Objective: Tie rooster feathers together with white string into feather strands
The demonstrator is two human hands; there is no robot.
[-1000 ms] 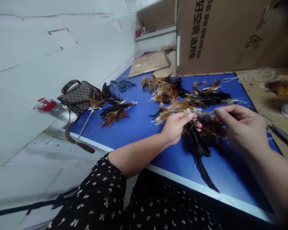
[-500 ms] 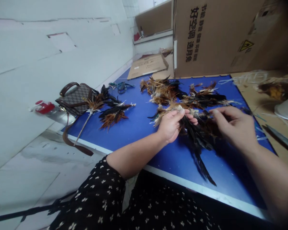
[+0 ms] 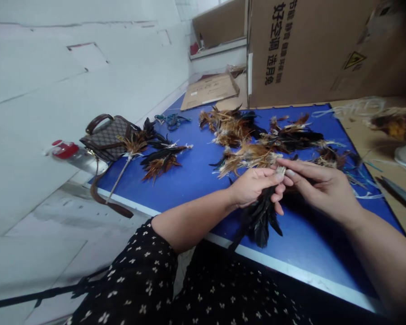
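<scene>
A bundle of black feathers (image 3: 262, 221) hangs tips down from my left hand (image 3: 259, 186), whose thumb and fingers are closed round its pale quill ends. My right hand (image 3: 321, 183) meets it there, thumb and index finger pinched on the top of the same quills. Just behind my hands lie brown and tan feathers (image 3: 246, 155) on the blue table top (image 3: 192, 198). More dark feathers (image 3: 296, 137) rest farther back, and a brown pile (image 3: 228, 126) is beside them. The palm side of my right hand is hidden.
At the left stand a brown patterned handbag (image 3: 106, 135) and a red-capped bottle (image 3: 76, 155). A feather bunch on a stick (image 3: 120, 176) leans nearby. Scissors (image 3: 397, 194) lie at the right. A large cardboard box (image 3: 311, 54) rises behind the table, with flat cardboard (image 3: 209, 92) to its left.
My left hand has moved right and slightly down with the black feathers, which now point down and left. My right hand has come in from the right to the quill ends.
</scene>
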